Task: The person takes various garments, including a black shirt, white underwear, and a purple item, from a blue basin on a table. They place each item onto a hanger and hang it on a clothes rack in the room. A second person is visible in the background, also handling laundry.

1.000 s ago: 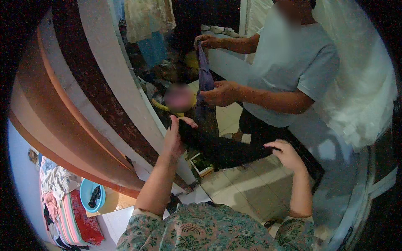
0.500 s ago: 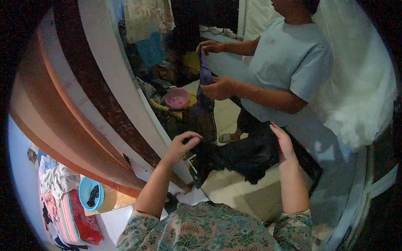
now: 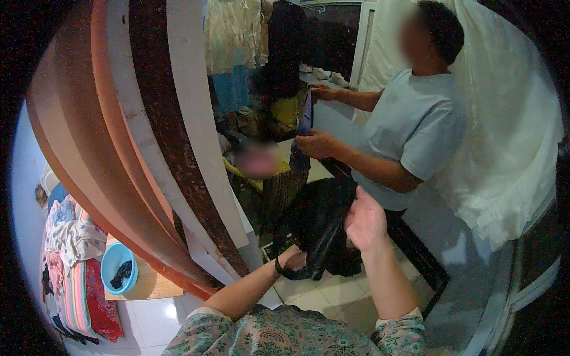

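Note:
A black garment (image 3: 320,222) hangs bunched between my two hands in the middle of the view. My right hand (image 3: 365,219) grips its upper edge, raised higher. My left hand (image 3: 294,261) holds its lower part, with a dark band at the wrist. Facing me, a person in a light grey shirt (image 3: 415,127) holds a bluish cloth (image 3: 306,115) stretched up and down between both hands.
Wide curved bands of brown and white (image 3: 148,136) arc across the left. Below left are a blue bowl (image 3: 117,268) on a wooden stool and a pile of laundry (image 3: 68,261). White fabric (image 3: 510,148) hangs at the right. Hanging clothes (image 3: 237,53) fill the back.
I have gathered the black garment from spread flat into a bunch. My right hand rose and moved left, my left hand dropped lower. The other person keeps holding the bluish cloth.

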`<state>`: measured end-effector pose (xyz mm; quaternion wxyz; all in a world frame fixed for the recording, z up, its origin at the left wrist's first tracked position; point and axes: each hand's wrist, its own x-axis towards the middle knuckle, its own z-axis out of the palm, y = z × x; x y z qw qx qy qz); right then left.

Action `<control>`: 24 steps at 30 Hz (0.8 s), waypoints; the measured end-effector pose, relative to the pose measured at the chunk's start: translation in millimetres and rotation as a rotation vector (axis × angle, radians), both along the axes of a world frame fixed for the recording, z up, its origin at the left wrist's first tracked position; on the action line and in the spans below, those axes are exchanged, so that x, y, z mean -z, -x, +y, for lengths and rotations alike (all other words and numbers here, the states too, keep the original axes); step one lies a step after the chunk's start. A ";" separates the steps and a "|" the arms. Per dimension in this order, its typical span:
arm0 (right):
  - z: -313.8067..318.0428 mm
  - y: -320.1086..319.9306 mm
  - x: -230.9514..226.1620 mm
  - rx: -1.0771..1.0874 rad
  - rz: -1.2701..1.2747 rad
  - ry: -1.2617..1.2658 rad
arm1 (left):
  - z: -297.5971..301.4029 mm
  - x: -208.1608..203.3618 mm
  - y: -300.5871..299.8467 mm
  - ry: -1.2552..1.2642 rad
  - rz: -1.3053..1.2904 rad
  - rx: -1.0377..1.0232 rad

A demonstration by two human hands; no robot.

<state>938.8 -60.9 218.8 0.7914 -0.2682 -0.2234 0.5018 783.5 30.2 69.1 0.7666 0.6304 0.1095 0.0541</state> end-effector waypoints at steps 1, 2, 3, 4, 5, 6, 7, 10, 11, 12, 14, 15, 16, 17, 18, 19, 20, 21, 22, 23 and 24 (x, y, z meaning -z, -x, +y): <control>1.0 -9.9 2.6 -0.016 0.046 -0.002 | -1.0 -1.5 0.1 0.057 -0.013 -0.002; 1.3 -19.8 3.9 -0.034 0.091 -0.005 | -2.2 -6.3 2.9 0.104 -0.039 -0.002; -0.9 -30.8 7.6 -0.037 0.131 -0.005 | -4.8 -14.7 3.1 0.148 -0.070 0.018; -3.2 -43.4 13.1 0.001 0.163 0.078 | -9.6 -42.6 10.1 0.160 -0.134 0.060; -7.3 -43.9 23.4 0.062 0.217 0.207 | -20.5 -63.4 15.9 0.342 -0.053 -0.019; -11.3 -40.8 34.0 0.114 0.275 0.335 | -31.1 -83.7 22.0 0.519 0.033 -0.108; -17.4 -37.5 45.6 0.169 0.329 0.465 | -37.1 -92.8 24.0 0.697 0.117 -0.196; -47.8 -71.5 138.8 -0.063 0.179 0.361 | -20.2 -53.7 3.8 0.978 0.086 -0.183; -55.1 -71.8 148.0 -0.065 0.191 0.404 | -20.1 -46.9 2.1 1.013 0.096 -0.224; -63.1 -69.7 156.4 -0.063 0.207 0.449 | -19.6 -51.7 1.5 1.018 0.161 -0.264; -81.4 -69.0 182.5 -0.095 0.293 0.528 | -14.3 -34.3 -0.5 1.032 0.227 -0.276; -88.4 -61.0 180.6 -0.123 0.236 0.540 | -11.4 -31.7 -5.1 1.035 0.251 -0.276; -93.4 -47.2 177.1 -0.151 0.180 0.548 | -16.7 -40.4 -7.8 0.940 0.284 -0.377; -96.1 -35.0 177.4 -0.179 0.123 0.554 | -19.4 -44.1 -9.4 0.848 0.307 -0.384; -98.0 -30.3 187.8 -0.245 0.037 0.504 | -24.1 -46.8 -14.5 0.759 0.331 -0.373; -96.2 -20.9 186.4 -0.260 -0.015 0.485 | -27.8 -48.5 -15.9 0.669 0.358 -0.377; -94.3 -11.0 181.8 -0.274 -0.067 0.465 | -30.9 -52.4 -19.2 0.622 0.340 -0.383; -90.8 -1.9 179.7 -0.291 -0.118 0.443 | -33.0 -56.3 -22.1 0.575 0.324 -0.392; -86.1 1.2 176.0 -0.293 -0.122 0.323 | -36.5 -60.9 -26.0 0.526 0.306 -0.401; -84.9 1.7 166.7 -0.280 -0.118 0.357 | -40.6 -61.3 -28.9 0.494 0.261 -0.414; -83.9 2.2 154.4 -0.265 -0.121 0.387 | -42.7 -59.1 -31.8 0.457 0.210 -0.425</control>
